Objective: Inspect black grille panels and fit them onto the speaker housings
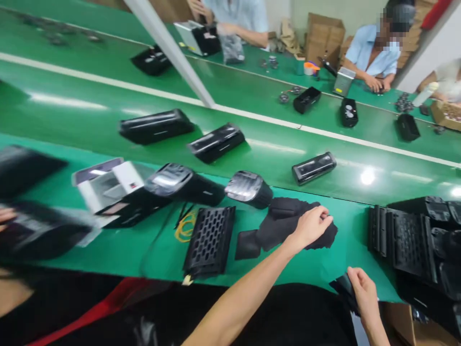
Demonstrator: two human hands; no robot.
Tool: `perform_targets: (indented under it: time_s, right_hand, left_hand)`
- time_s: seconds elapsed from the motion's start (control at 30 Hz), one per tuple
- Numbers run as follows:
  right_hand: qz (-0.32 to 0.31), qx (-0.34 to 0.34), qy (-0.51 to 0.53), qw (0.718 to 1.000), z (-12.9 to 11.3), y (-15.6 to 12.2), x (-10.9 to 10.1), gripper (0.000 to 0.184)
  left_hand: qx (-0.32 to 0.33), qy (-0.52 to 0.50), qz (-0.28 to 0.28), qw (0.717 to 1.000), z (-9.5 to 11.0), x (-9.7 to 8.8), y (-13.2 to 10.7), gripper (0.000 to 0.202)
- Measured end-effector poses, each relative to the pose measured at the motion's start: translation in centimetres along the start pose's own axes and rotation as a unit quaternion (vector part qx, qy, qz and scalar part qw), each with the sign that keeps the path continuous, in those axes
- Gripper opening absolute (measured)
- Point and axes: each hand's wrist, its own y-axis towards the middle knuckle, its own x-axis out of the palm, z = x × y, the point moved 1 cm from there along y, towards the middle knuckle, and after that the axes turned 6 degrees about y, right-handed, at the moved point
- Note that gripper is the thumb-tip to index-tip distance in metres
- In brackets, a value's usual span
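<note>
Green counter (pixel 353 233) space surrounds a loose pile of black cloth (pixel 272 233), between a slotted panel (pixel 211 240) and stacked black parts (pixel 406 240). Of the two hands, the left hand (pixel 312 225) is over the pile, fingers curled; I cannot tell whether it grips any. The right hand (pixel 364 289) pinches a small dark piece (pixel 343 285) near the front edge.

Your matte black sheets (pixel 272 231) lie flat and overlapping in a ragged-edged pile on the green bench (pixel 355 245), partly beneath your left hand (pixel 312 224). A small dark piece (pixel 342 287), tilted, is pinched in your right hand (pixel 364 288).
</note>
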Motion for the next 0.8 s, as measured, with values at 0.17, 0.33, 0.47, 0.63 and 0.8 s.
perform_targets:
  time_s: [0.17,0.33,0.47,0.63,0.8]
  right_hand:
    - [0.298,0.069,0.006,0.952,0.5,-1.8,-8.3,0.07]
    - [0.363,0.099,0.02,0.926,0.9,-1.4,-12.2,0.063]
    - [0.298,0.085,0.008,0.951,3.2,-1.6,-11.4,0.062]
    - [0.204,0.178,0.043,0.962,7.4,-1.9,-10.2,0.086]
    - [0.086,0.109,0.118,0.983,5.7,-2.9,-9.6,0.079]
  left_hand:
    - [0.235,0.028,-0.044,0.971,9.2,4.1,6.1,0.029]
    - [0.437,0.11,-0.071,0.89,18.1,9.5,12.0,0.046]
    - [0.453,0.173,-0.154,0.861,21.0,13.1,15.7,0.049]
    - [0.464,0.13,-0.222,0.847,21.1,13.0,17.7,0.03]
    - [0.483,-0.035,-0.268,0.833,20.2,6.0,17.0,0.012]
